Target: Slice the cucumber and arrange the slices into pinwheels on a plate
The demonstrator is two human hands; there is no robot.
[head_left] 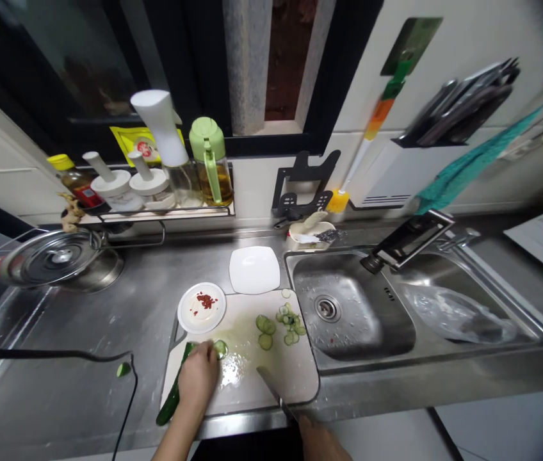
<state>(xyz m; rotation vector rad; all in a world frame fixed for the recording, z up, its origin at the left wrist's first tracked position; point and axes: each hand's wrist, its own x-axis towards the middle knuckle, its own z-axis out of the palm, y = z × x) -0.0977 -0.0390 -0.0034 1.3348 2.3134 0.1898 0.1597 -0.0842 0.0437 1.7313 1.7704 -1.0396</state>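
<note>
My left hand (198,372) is curled over a dark green cucumber (171,398) that lies on the left part of the white cutting board (247,394). Pale cucumber slices (221,349) sit just right of my fingertips. My right hand (320,440), at the bottom edge of the view, grips a kitchen knife (271,388); its blade points up and left over the board's lower right, apart from the cucumber. More cut slices (266,330) are scattered on the board's right half. A small white plate with chopped red bits (207,301) rests on the upper left corner.
A white square plate (255,269) stands behind the board. To the right are a double steel sink (348,307) and its faucet (456,240). A lidded pot (64,262), a cucumber end (123,369) and a black cable (130,384) are on the left; bottles (211,166) line a rack.
</note>
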